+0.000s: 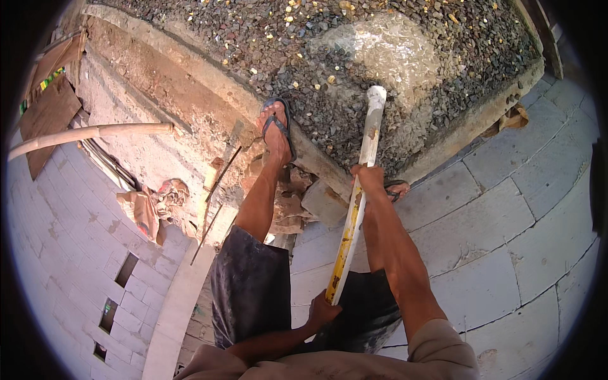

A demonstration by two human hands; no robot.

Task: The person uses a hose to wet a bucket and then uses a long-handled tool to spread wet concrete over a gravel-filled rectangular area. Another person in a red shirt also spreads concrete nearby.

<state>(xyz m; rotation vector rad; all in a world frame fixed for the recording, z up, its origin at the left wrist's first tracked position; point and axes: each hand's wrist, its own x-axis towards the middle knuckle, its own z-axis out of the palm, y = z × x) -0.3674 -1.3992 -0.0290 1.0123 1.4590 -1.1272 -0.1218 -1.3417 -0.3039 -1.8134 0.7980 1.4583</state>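
Note:
A long pole-like pipe [352, 213], white with worn yellow paint, slants up from my lap over a bed of dark gravel [304, 57]. My left hand [324, 311] is closed round its lower end, near my dark shorts. Farther up the shaft, my right hand [369, 178] grips it close to the corner of the concrete edge. The pipe's whitish far tip lies over the gravel, beside a wet, shiny patch [399, 47] of grey water or slurry.
My sandalled feet stand at the gravel bed's concrete rim [430, 152]. A bamboo pole [95, 134], crumpled brown paper [142, 213], thin metal rods [216, 183] and a wooden board [50, 118] lie left. Grey block walling [475, 223] runs below on the right.

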